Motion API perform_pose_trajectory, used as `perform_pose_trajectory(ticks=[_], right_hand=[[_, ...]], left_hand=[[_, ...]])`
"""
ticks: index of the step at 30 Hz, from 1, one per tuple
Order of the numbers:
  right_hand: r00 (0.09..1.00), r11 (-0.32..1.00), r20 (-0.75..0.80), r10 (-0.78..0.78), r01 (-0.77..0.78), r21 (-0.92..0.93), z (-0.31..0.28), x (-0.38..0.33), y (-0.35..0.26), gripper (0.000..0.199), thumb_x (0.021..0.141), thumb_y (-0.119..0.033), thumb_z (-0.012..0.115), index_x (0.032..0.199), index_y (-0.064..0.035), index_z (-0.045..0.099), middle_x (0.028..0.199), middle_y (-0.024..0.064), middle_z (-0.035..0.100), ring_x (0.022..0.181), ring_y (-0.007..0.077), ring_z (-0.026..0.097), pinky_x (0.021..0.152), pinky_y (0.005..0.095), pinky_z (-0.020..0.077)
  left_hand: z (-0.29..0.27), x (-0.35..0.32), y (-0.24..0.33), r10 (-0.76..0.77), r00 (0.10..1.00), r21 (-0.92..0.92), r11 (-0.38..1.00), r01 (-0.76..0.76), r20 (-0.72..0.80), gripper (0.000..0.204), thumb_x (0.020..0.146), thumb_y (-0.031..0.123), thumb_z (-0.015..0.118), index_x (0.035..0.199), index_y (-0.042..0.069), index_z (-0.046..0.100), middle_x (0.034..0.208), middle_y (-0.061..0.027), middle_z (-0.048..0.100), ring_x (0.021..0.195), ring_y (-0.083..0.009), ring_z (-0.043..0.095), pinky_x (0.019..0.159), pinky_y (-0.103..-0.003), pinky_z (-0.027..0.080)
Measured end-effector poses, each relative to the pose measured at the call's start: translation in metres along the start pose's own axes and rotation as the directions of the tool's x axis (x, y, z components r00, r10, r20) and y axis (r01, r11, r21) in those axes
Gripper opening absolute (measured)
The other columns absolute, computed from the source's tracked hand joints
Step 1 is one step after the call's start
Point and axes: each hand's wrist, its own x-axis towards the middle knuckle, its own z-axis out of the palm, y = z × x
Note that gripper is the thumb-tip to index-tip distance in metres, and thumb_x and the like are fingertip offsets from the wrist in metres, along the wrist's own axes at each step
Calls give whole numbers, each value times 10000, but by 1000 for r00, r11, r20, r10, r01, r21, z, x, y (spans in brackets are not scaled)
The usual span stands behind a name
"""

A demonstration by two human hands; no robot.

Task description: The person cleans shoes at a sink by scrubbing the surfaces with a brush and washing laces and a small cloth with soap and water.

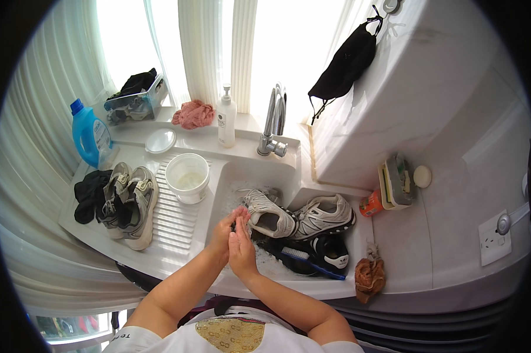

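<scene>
My left hand [222,232] and my right hand [241,250] are pressed against each other over the left side of the white sink [221,194]. Their fingers are closed together, and a small dark bit shows between them that I cannot make out. Just right of my fingertips lies a grey-white sneaker [268,215] with its laces loose. A second grey-white sneaker [327,216] rests beside it at the sink's right side. Nearer to me are a black shoe [331,250] with a white patch and a blue-handled scrub brush [312,263]. Suds cling to the basin.
Left on the ribbed drainboard [174,232] stand a white bucket [187,179] and a pair of worn sneakers [137,206] by a black cloth [90,197]. Behind are a blue detergent bottle [90,134], pump bottle [226,120] and faucet [271,126]. A brown cloth [369,279] lies right.
</scene>
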Motion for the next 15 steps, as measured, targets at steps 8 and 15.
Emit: perform_pose_trajectory(ticks=[8, 15], right_hand=[[988, 993, -119, 97, -87, 82, 12, 18, 43, 529, 936, -264, 369, 1324, 87, 292, 1419, 254, 208, 1339, 354, 172, 1090, 386, 145], [937, 966, -235, 258, -241, 99, -10, 49, 39, 510, 925, -220, 358, 1330, 82, 287, 1421, 249, 212, 1337, 351, 181, 1088, 380, 153]], left_hand=[[-9, 3, -3, -10, 994, -31, 999, 14, 107, 420, 933, 238, 425, 1305, 50, 380, 1294, -84, 443, 1214, -209, 393, 1019, -338, 307], [-10, -5, -12, 35, 961, 77, 995, -58, 273, 398, 936, 176, 425, 1295, 9, 386, 1244, -76, 474, 1123, -181, 461, 957, -298, 371]])
